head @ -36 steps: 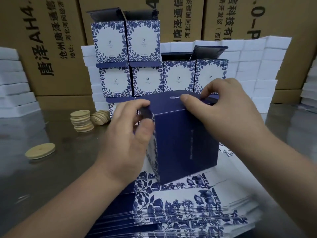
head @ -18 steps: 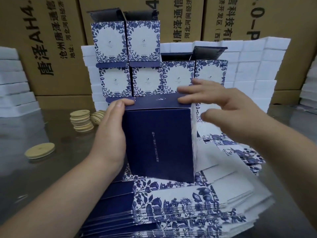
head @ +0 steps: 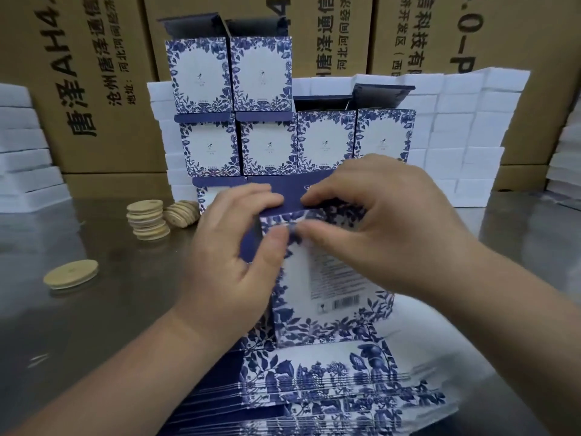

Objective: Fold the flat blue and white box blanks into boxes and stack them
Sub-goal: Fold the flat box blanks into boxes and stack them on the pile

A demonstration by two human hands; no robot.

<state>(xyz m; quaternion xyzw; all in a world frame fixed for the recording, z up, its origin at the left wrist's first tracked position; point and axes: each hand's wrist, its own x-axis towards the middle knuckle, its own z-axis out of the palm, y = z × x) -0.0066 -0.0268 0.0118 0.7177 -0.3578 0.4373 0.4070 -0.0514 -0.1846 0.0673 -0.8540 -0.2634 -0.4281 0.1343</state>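
Blue-white box (head: 330,309): centre of frame, upright on the blanks; white printed face with a barcode toward the camera, dark blue side to its left, dark blue flap on top.
Left hand (head: 232,262): clamped on the box's upper left corner, thumb on the printed face, fingers over the top flap.
Right hand (head: 393,234): clamped on the top edge from the right, fingers curled onto the flap, thumb on the printed face just beside the left thumb.
Blanks (head: 314,372): flat fanned pile, lower centre, under the box.
Stack (head: 267,146): folded boxes behind the hands, upper centre; two on top, four in the row beneath, a lower row mostly hidden; some top flaps stand open.
Discs (head: 147,221): wooden, one pile and a leaning row left of the stack; a single one lies apart at mid left.
White slabs (head: 456,127): piled behind the stack and at both frame edges.
Cartons (head: 100,89): brown, printed, along the back.
Table (head: 94,325): shiny metal, bearing everything.
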